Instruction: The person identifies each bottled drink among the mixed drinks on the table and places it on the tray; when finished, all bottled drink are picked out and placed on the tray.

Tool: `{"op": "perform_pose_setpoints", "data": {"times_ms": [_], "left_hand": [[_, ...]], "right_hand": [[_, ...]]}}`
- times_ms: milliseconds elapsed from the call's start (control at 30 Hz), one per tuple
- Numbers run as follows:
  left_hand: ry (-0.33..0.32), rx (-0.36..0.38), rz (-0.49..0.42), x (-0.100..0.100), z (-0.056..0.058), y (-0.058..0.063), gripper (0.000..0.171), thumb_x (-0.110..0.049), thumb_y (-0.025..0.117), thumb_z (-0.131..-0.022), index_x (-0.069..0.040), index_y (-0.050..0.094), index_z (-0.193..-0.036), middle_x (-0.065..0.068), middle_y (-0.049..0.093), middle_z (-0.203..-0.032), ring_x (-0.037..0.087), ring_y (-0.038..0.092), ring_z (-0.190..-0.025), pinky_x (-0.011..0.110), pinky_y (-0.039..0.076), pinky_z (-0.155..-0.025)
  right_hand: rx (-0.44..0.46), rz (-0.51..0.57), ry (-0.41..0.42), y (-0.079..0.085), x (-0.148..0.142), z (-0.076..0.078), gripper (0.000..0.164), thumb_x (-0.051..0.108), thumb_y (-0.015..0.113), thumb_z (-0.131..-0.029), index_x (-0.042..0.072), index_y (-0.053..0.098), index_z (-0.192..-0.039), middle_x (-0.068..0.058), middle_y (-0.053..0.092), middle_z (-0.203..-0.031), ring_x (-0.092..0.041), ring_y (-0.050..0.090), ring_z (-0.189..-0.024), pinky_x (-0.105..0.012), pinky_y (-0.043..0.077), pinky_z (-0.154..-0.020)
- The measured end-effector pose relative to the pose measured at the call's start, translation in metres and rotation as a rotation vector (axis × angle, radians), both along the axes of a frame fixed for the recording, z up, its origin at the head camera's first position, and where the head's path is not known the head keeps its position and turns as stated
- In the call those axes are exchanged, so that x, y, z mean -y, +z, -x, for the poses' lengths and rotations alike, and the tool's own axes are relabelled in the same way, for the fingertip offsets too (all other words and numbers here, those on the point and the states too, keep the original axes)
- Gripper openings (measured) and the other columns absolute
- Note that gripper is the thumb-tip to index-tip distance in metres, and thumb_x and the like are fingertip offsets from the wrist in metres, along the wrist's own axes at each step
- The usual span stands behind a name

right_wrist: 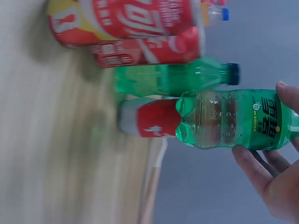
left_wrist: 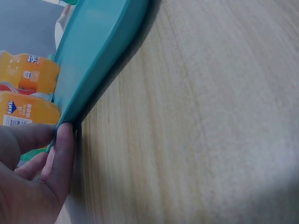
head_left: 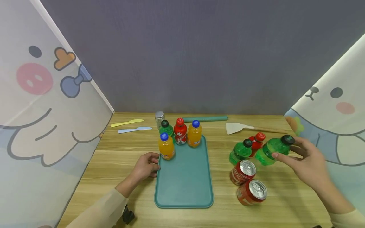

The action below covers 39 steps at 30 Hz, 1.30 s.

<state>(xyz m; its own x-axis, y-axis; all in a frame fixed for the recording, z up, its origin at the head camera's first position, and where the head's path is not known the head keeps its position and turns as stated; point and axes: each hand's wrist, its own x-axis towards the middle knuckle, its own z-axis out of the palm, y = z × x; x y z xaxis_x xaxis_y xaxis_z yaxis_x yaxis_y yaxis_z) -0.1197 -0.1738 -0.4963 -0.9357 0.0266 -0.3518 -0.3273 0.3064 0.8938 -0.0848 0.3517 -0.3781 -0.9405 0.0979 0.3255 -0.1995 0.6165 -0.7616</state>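
My left hand [head_left: 147, 165] pinches the left rim of a teal tray [head_left: 185, 183] between thumb and fingers, seen close in the left wrist view. On the tray's far part stand two orange soda bottles [head_left: 166, 147], a red-capped bottle [head_left: 180, 131] and a green bottle [head_left: 166, 129]. At the right, my right hand [head_left: 309, 160] grips a green soda bottle [right_wrist: 224, 119] near its upper part. In the right wrist view that bottle's base is off the table. Beside it stand another green bottle [head_left: 240, 152], a red bottle [head_left: 257, 143] and two red cans [head_left: 243, 172].
Behind the tray lie a teal rod [head_left: 206, 118] and a glass shaker [head_left: 159, 118]. A white spatula [head_left: 236, 127] with a wooden handle lies at the back right. Yellow [head_left: 126, 123] and blue [head_left: 135, 129] plastic knives lie back left. Walls enclose the table's back and sides.
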Motion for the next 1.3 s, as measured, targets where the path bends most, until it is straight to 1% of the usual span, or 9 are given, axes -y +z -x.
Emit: {"op": "perform_pose_setpoints", "data": {"times_ms": [167,267,367,567,733,933,1067,1167,1300], "left_hand": [[0.005,0.005,-0.007,-0.001,0.001,0.000,0.048,0.014,0.069,-0.085,0.004,0.059,-0.131,0.016,0.059,-0.104,0.021,0.063,-0.075,0.038,0.065,-0.058],[0.003,0.005,-0.005,-0.001,0.000,0.002,0.049,0.014,0.069,-0.084,0.004,0.059,-0.131,0.016,0.059,-0.104,0.021,0.062,-0.075,0.038,0.064,-0.058],[-0.003,0.002,-0.002,0.000,-0.001,0.003,0.050,0.014,0.070,-0.083,0.005,0.059,-0.131,0.017,0.059,-0.104,0.021,0.062,-0.075,0.038,0.064,-0.057],[-0.006,0.009,-0.007,0.000,0.000,0.004,0.050,0.014,0.070,-0.084,0.005,0.059,-0.132,0.017,0.059,-0.104,0.021,0.062,-0.075,0.038,0.064,-0.058],[0.002,0.008,-0.002,-0.001,0.001,0.003,0.049,0.015,0.070,-0.084,0.004,0.060,-0.131,0.016,0.059,-0.103,0.021,0.062,-0.075,0.037,0.064,-0.057],[-0.003,0.014,0.001,-0.001,0.001,0.004,0.049,0.014,0.070,-0.085,0.003,0.059,-0.131,0.016,0.058,-0.104,0.021,0.061,-0.075,0.038,0.064,-0.058],[-0.013,0.013,0.005,-0.001,0.000,0.005,0.049,0.014,0.070,-0.085,0.004,0.059,-0.132,0.016,0.058,-0.104,0.021,0.061,-0.076,0.037,0.064,-0.058],[-0.009,0.011,0.007,-0.001,0.000,0.005,0.049,0.014,0.070,-0.085,0.004,0.059,-0.131,0.016,0.058,-0.103,0.021,0.061,-0.076,0.037,0.064,-0.057],[0.002,0.010,0.009,-0.001,0.001,0.004,0.048,0.014,0.070,-0.084,0.003,0.060,-0.130,0.015,0.058,-0.102,0.021,0.060,-0.075,0.037,0.064,-0.057]], "right_hand": [[-0.036,-0.031,0.004,0.022,0.004,0.000,0.059,-0.004,0.089,-0.074,0.011,0.062,-0.125,0.017,0.058,-0.118,0.018,0.060,-0.099,-0.006,0.056,-0.069],[-0.058,-0.067,0.000,0.038,0.009,-0.001,0.062,-0.002,0.090,-0.074,0.011,0.062,-0.127,0.021,0.058,-0.117,0.021,0.060,-0.093,-0.004,0.055,-0.068],[-0.079,-0.064,0.016,0.053,0.016,-0.001,0.063,-0.004,0.090,-0.072,0.010,0.064,-0.128,0.021,0.063,-0.120,0.018,0.064,-0.087,-0.005,0.056,-0.068],[-0.115,-0.032,0.087,0.079,0.036,0.005,0.059,-0.009,0.089,-0.070,0.006,0.066,-0.122,0.011,0.066,-0.117,0.009,0.071,-0.084,-0.009,0.058,-0.072],[-0.101,-0.028,0.162,0.094,0.059,0.014,0.061,-0.008,0.090,-0.071,0.006,0.066,-0.124,0.008,0.067,-0.115,0.005,0.071,-0.092,-0.011,0.059,-0.075],[-0.070,-0.024,0.278,0.106,0.092,0.024,0.060,-0.005,0.091,-0.071,0.009,0.065,-0.123,0.005,0.068,-0.115,0.001,0.073,-0.093,-0.017,0.062,-0.072],[-0.034,-0.019,0.359,0.110,0.116,0.032,0.058,0.003,0.092,-0.073,0.014,0.064,-0.123,0.003,0.068,-0.116,-0.003,0.073,-0.095,-0.023,0.064,-0.073],[-0.016,-0.039,0.410,0.107,0.132,0.041,0.057,0.012,0.093,-0.075,0.018,0.064,-0.124,0.003,0.069,-0.117,-0.005,0.072,-0.101,-0.025,0.065,-0.074],[-0.001,-0.050,0.480,0.100,0.152,0.054,0.057,0.018,0.093,-0.076,0.016,0.063,-0.124,0.000,0.069,-0.118,-0.014,0.072,-0.106,-0.026,0.065,-0.076]]}}
